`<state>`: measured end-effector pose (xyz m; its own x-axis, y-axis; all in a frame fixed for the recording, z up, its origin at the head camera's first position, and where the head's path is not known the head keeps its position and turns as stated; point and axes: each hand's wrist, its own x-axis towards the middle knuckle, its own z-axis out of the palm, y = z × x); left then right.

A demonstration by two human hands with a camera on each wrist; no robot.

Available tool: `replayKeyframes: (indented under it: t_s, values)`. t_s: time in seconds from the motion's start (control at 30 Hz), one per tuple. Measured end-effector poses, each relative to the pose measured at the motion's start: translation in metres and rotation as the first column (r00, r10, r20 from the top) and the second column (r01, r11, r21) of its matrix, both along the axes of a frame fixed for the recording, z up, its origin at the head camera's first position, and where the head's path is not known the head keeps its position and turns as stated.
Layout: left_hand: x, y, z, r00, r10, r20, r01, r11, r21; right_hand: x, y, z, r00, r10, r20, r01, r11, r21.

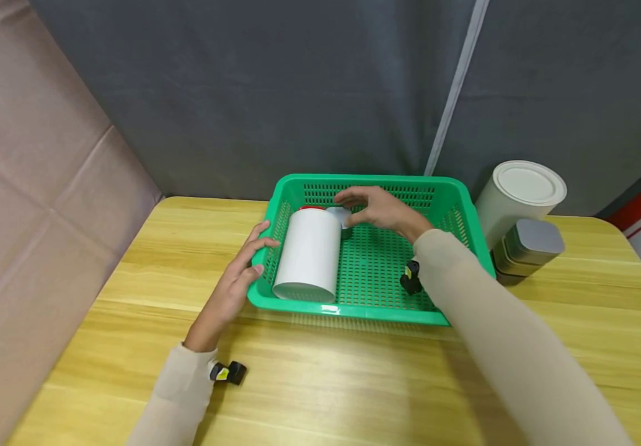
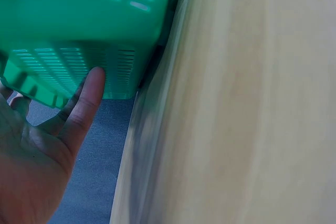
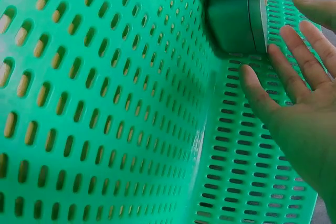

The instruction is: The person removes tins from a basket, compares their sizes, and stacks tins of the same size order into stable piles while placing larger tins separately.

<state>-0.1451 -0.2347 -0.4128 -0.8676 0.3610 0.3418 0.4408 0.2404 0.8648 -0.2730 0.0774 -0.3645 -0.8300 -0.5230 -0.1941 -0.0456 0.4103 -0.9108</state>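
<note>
A green perforated basket [image 1: 371, 314] stands on the wooden table, seen in all three views. My left hand [image 1: 238, 279] rests at its left rim, fingers extended over the edge; in the left wrist view one straight finger lies near the outer wall. Inside, a white cylinder [image 1: 309, 254] lies on its side at the left. Next to it at the back is a small container with a pale lid [image 1: 340, 214], dark-sided in the right wrist view. My right hand [image 1: 379, 209] hovers over the basket beside this container, fingers spread with nothing between them.
Outside the basket on the right stand a tall white canister [image 1: 524, 192] and a squarish grey-lidded container [image 1: 527, 248]. A bit of something red [image 1: 312, 207] shows behind the white cylinder. Grey curtain [image 1: 276, 93] hangs behind the table [image 1: 320, 384]; a pale padded wall [image 1: 36, 204] is left.
</note>
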Motion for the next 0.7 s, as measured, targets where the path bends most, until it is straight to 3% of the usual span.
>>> replayKeyframes:
  t_s: [0.5, 0.7]
  values:
    - [0.000, 0.001, 0.000, 1.000, 0.002, -0.003, -0.002, 1.000, 0.005, 0.005, -0.010, -0.003, 0.984, 0.012, -0.179, 0.026, 0.978, 0.207]
    - [0.000, 0.001, 0.001, 1.000, 0.001, 0.002, -0.001, 1.000, 0.004, 0.008, -0.012, -0.003, 0.977, 0.015, -0.214, 0.037, 0.970, 0.240]
